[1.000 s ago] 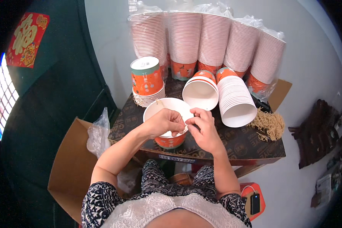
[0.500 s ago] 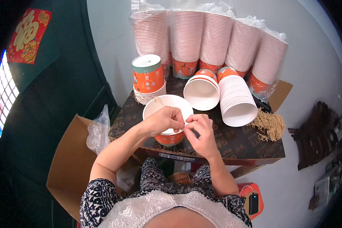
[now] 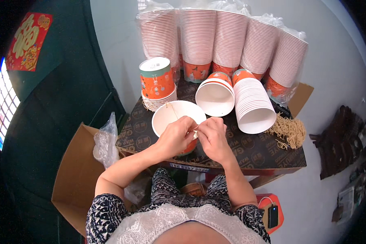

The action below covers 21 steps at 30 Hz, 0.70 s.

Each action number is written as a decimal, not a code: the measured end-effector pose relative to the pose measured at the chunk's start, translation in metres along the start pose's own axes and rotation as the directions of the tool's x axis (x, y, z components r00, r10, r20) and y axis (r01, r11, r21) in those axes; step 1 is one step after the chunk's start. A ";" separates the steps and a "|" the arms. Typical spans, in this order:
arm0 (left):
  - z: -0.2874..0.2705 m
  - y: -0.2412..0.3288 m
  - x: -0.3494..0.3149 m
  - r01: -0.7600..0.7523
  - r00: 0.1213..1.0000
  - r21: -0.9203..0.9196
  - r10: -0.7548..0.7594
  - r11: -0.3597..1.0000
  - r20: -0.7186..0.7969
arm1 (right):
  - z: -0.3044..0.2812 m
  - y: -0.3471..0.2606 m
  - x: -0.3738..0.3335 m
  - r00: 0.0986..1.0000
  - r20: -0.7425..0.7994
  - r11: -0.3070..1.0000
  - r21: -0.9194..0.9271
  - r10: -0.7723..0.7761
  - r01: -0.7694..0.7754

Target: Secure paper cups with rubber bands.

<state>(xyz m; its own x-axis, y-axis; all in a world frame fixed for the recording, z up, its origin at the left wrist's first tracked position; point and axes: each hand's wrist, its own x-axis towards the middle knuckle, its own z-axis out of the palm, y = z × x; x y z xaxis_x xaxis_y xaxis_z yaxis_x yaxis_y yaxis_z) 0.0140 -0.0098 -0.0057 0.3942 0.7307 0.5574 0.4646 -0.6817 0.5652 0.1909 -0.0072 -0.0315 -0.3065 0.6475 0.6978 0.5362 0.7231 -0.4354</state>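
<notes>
A white-lined orange paper bucket (image 3: 160, 118) stands upright at the table's near edge, its mouth facing up. A thin tan string (image 3: 173, 109) runs from its far rim across the opening toward my fingers. Over the bucket's near right rim, my left hand (image 3: 175, 136) is closed, thumb and forefinger pinching the string. Right beside it, fingertips almost touching, my right hand (image 3: 214, 140) is pinched on the string as well. The bucket's near side is mostly covered by my hands.
Upside-down buckets (image 3: 156, 81) are stacked at the left. Two stacks lie on their sides, one a long nested stack (image 3: 252, 101). Bagged bucket stacks (image 3: 197, 36) line the back. A bundle of tan strings (image 3: 288, 132) lies at the right edge; a cardboard box (image 3: 75, 179) stands left.
My hands have come closer together at the bucket's near rim, the right one turning inward. More of the string now shows stretched across the bucket's mouth.
</notes>
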 end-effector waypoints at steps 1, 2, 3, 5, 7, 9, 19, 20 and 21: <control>0.000 0.002 0.000 0.002 1.000 0.027 -0.002 1.000 -0.023 | -0.001 0.000 0.000 1.000 0.013 1.000 -0.008 0.000 0.000; 0.000 0.003 -0.001 0.002 1.000 0.027 -0.002 1.000 -0.022 | -0.001 -0.001 0.001 1.000 0.025 1.000 -0.017 0.001 -0.001; -0.001 0.003 -0.001 -0.020 1.000 0.066 0.021 0.998 -0.013 | -0.002 -0.001 0.001 1.000 0.025 1.000 -0.017 0.002 -0.001; -0.001 0.003 -0.002 -0.044 0.999 0.102 0.044 0.994 -0.002 | -0.004 -0.001 0.002 0.997 0.057 0.999 0.018 0.042 -0.043; -0.001 0.003 -0.002 -0.033 0.999 0.081 0.036 0.996 -0.036 | -0.004 0.001 0.002 0.997 0.054 0.997 0.061 0.049 -0.053; 0.000 0.001 -0.002 0.001 0.999 0.045 0.000 0.999 -0.037 | -0.003 0.003 0.001 0.997 0.051 0.993 0.103 0.056 -0.061; -0.006 -0.010 0.006 0.179 0.979 -0.177 -0.159 0.968 0.125 | 0.003 -0.003 -0.007 0.993 -0.049 0.968 0.229 0.112 -0.098; -0.007 -0.010 0.007 0.179 0.979 -0.178 -0.158 0.968 0.124 | 0.003 -0.003 -0.008 0.993 -0.060 0.973 0.214 0.099 -0.084; -0.009 -0.008 0.008 0.284 0.953 -0.244 -0.245 0.927 0.177 | 0.003 -0.004 -0.009 0.993 -0.060 0.973 0.213 0.099 -0.084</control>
<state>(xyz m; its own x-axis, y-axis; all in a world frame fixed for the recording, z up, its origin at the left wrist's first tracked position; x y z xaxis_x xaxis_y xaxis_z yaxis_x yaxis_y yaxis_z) 0.0060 0.0016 -0.0003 0.4021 0.8701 0.2851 0.3494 -0.4337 0.8306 0.1893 -0.0147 -0.0378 -0.2046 0.7001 0.6842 0.3799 0.7009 -0.6036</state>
